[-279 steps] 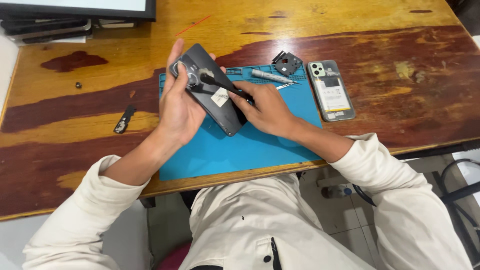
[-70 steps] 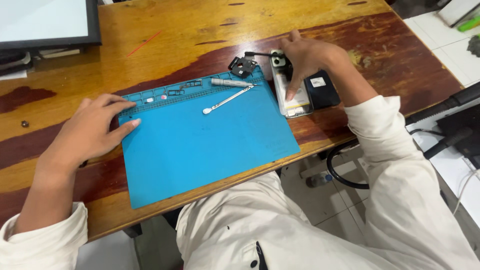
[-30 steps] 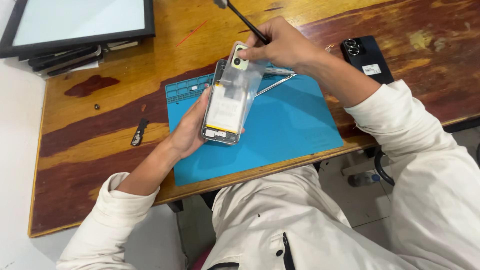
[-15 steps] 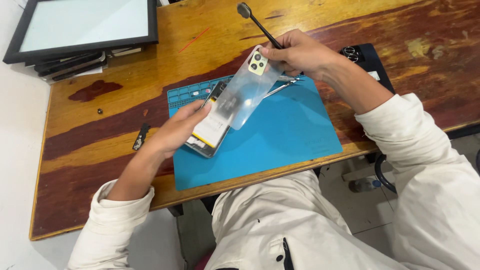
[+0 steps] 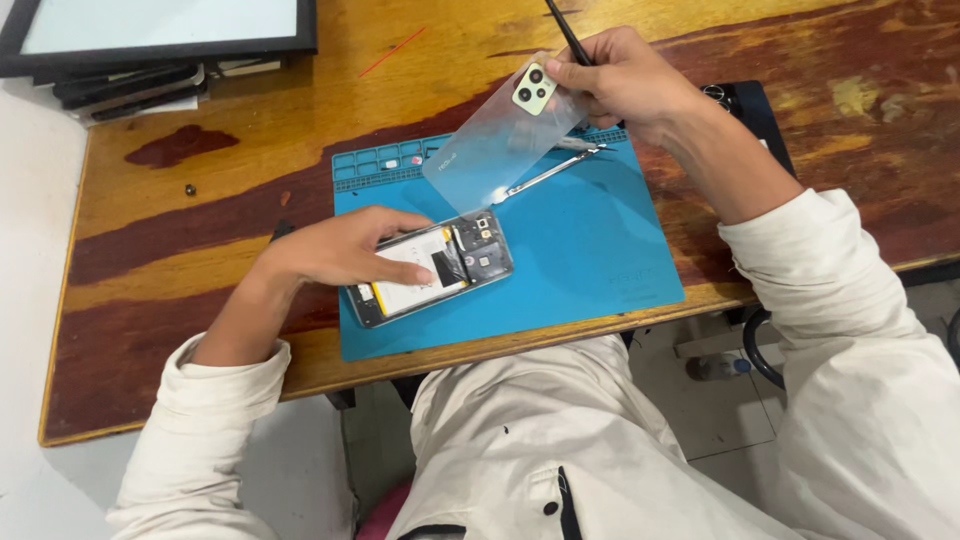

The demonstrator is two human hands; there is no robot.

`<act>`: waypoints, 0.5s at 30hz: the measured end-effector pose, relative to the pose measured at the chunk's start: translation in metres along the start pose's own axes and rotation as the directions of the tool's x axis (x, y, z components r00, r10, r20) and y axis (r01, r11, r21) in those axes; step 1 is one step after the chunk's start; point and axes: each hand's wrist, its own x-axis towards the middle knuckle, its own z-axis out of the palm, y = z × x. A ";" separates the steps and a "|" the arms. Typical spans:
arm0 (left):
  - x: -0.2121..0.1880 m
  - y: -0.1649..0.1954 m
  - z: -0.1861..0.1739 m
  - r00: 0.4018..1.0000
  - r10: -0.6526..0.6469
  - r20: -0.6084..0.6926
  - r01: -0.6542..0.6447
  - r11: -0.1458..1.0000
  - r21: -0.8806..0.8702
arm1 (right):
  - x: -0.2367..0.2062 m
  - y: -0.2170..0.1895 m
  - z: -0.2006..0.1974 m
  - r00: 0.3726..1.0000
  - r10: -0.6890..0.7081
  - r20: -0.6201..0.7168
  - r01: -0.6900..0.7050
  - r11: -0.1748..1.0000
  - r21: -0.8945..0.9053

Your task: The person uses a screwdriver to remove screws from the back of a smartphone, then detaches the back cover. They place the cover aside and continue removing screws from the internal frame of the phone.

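Note:
My left hand (image 5: 345,252) presses down on an opened phone (image 5: 440,268) lying on the blue mat (image 5: 580,250), its white battery and circuit board showing. My right hand (image 5: 625,80) holds the detached silvery back cover (image 5: 495,140) by its camera end, lifted above the mat and tilted. The same hand also grips a thin black tool (image 5: 565,30) that points up and away.
A metal spudger (image 5: 545,175) lies on the mat under the cover. A dark phone (image 5: 745,105) rests on the wooden table (image 5: 200,210) behind my right forearm. A framed screen panel (image 5: 150,25) and stacked flat items sit at the far left corner.
The back cover has come away from the phone. My left hand lowered the phone body flat onto the mat while my right hand lifted the cover up and to the right.

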 end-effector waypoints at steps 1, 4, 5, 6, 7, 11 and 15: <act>0.002 0.004 0.004 0.999 -0.023 -0.042 0.027 0.994 0.106 | 0.000 0.001 0.000 1.000 -0.012 0.014 0.012 1.000 0.019; 0.007 0.012 0.014 0.978 0.084 -0.189 -0.004 0.922 0.387 | 0.001 0.001 0.003 1.000 -0.014 0.023 0.012 0.997 0.076; 0.010 0.013 0.019 0.946 0.221 -0.237 -0.089 0.882 0.463 | 0.000 0.001 0.004 1.000 -0.009 0.022 0.007 0.996 0.092; 0.011 0.013 0.022 0.893 0.359 -0.273 -0.165 0.824 0.543 | 0.000 0.000 0.006 1.000 -0.010 0.018 0.008 0.995 0.101; 0.011 0.012 0.023 0.892 0.358 -0.275 -0.160 0.820 0.550 | -0.001 0.000 0.008 1.000 -0.010 0.014 0.009 0.994 0.111; 0.008 0.004 0.026 0.885 0.371 -0.283 -0.137 0.786 0.603 | -0.003 0.002 0.019 0.999 0.025 -0.030 -0.020 0.990 0.139; 0.007 -0.005 0.026 0.828 0.481 -0.288 -0.232 0.762 0.605 | -0.001 0.007 0.025 1.000 -0.011 -0.025 0.016 0.983 0.183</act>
